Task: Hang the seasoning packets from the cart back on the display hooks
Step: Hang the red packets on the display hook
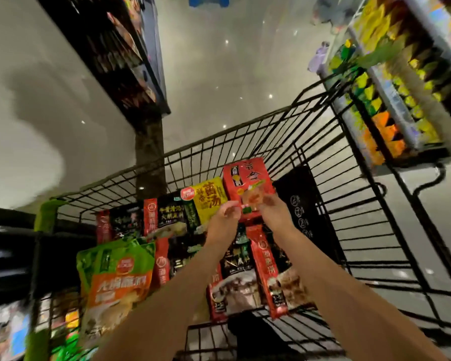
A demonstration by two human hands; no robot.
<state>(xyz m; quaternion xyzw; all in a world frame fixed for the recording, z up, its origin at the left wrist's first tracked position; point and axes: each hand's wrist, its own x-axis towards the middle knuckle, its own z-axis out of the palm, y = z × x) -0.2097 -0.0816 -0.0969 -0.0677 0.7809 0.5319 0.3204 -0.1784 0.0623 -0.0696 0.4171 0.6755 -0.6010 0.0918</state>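
- Hands first: your right hand (271,204) pinches the lower edge of a red packet (246,183), fingers curled on it, lifting it above the cart (323,157).
- Your left hand (225,212) sits just beside it with loosely curled fingers near the packet's lower left corner; motion blur hides whether it actually touches, so I cannot tell if it grips.
- Under your forearms, more packets lie piled in the cart: a yellow packet (211,196) just left of the red one, a green pouch (117,277) nearest you on the left, and dark ones between.
- Shelves (391,100) of goods stand to your right; no hooks are clearly visible there.
- For a clean hang, I'd shift your grip toward the packet's top, keep it flat and find its hole before reaching.
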